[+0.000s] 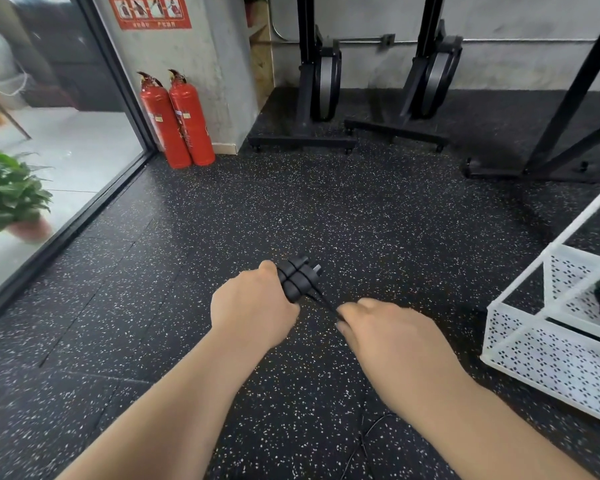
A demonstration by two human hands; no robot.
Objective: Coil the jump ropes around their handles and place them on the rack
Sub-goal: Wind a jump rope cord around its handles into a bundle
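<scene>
Step in hand: coiling. The left hand [253, 306] is curled round the paired black handles [300, 277], held side by side above the speckled floor [222, 220] at mid-frame. Several turns of the rope [323, 299] cross the handles. One taut strand runs from the bundle down and right to the right hand [385, 327], which pinches it between thumb and fingertips; the exact finger placement is blurred.

A thin loose length of cord [364, 441] lies on the floor between the forearms. It appears to be the unwound remainder, so the coil is judged incomplete.

Next move calls for:
- keeping the strand under tension, so that the laid turns do not slacken;
- carrying the pinched strand around the handles while the left hand holds the bundle steady;
- feeding up the slack from the floor, then securing the free end.

The white perforated rack [551, 358] stands to the right, well apart from both hands. A dark item rests on one of its shelves — too cropped to identify. Placement follows once the coil is closed.
</scene>
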